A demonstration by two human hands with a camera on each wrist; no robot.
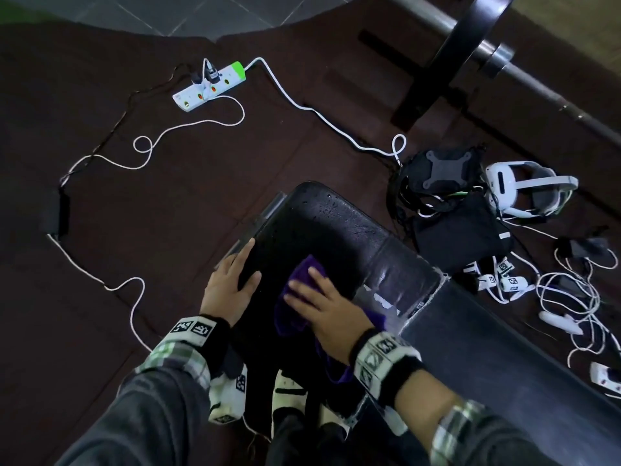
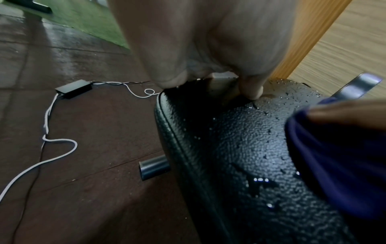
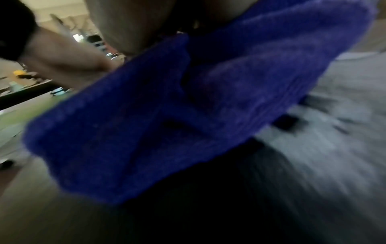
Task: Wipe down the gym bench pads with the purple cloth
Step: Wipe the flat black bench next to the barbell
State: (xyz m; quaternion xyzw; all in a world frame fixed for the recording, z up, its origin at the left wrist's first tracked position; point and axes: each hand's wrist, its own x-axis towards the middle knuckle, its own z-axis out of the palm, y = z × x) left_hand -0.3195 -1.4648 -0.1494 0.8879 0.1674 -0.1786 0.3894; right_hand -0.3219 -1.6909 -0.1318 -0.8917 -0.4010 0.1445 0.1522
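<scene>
No brand or readable writing shows anywhere; your wristbands [image 1: 193,327] carry only black-and-white square marker patterns. You stand over a black, pebbled bench pad [image 1: 322,227] beaded with water drops, on a dark brown mat floor [image 1: 168,203]. On the floor far left lies a white power strip [image 1: 208,87] with a green end, its white cable [image 1: 302,105] running right toward a heap of gear: a white headset [image 1: 524,186], a black bag [image 1: 460,230] and tangled cords. A barbell [image 1: 504,55] crosses the far right corner. A second, longer pad [image 1: 504,358] runs to the near right.

Your left hand [image 1: 232,284] lies flat with straight fingers on the pad's left edge, gripping nothing. Your right hand [image 1: 322,304], just to its right, presses with spread fingers on the cloth [image 1: 299,311], which lies bunched on the pad's near part, mostly under your palm. The right wrist view is blurred and shows mainly cloth [image 3: 188,115].
</scene>
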